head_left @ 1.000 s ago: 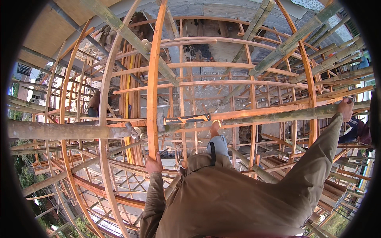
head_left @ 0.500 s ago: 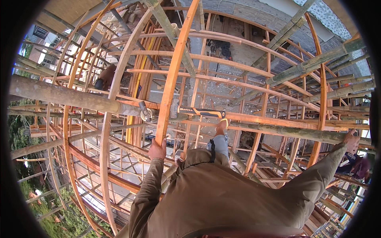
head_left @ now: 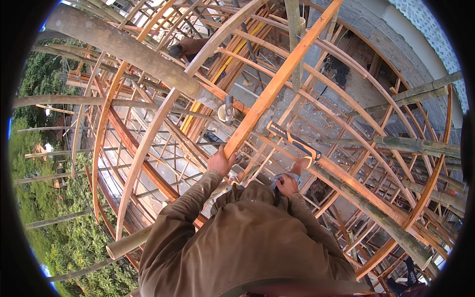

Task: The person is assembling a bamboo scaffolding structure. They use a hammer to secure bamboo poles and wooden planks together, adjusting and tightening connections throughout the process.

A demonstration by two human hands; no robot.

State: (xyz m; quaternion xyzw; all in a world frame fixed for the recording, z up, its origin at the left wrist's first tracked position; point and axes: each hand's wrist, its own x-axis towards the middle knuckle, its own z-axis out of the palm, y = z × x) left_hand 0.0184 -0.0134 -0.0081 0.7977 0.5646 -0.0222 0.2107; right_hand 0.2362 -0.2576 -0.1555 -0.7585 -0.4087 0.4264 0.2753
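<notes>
One beam [head_left: 287, 74]: left hand [head_left: 220, 161] wrapped round its lower end.
Right hand [head_left: 286, 185]: fingers bent, beside the jacket [head_left: 247, 237] (whether holding anything, cannot tell).
Orange-black hammer [head_left: 295, 141]: beside the beam.

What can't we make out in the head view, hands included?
Head view:
1. Anything inside the right hand: its own fingers hide it.
2. Underside of the left hand: hidden by the hand itself and the wooden beam.
3. Most of the co-worker, lower right: cut off by the dark rim.
4. Brown shape, upper left: too small to identify.
</notes>
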